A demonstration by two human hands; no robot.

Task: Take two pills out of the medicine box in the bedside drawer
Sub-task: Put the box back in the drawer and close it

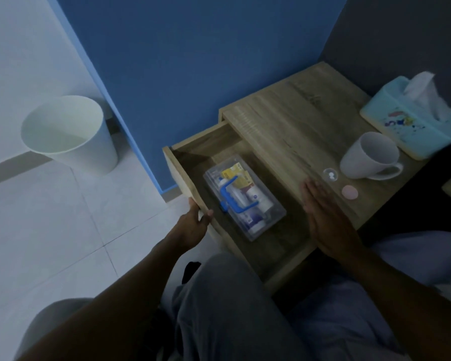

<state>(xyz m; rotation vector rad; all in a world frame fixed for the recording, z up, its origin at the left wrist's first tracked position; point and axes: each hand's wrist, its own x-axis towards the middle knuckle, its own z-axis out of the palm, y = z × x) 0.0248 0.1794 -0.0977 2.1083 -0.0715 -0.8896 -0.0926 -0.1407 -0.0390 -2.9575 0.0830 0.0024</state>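
The wooden bedside drawer [182, 175] stands pulled out. Inside it lies a clear plastic medicine box [245, 196] with a blue handle, its lid on, holding bottles and yellow packets. My left hand [194, 225] grips the drawer's front panel at its lower corner. My right hand [326, 217] hovers flat, fingers together, over the front edge of the bedside table top. A small clear round dish [330, 174] with white pills in it sits on the table top, and a pink round lid [349, 192] lies beside it.
A white mug [370, 156] and a light blue tissue box [417, 118] stand on the table top [297, 126]. A white waste bin [71, 134] is on the tiled floor at left, next to a blue wall. My knees are below the drawer.
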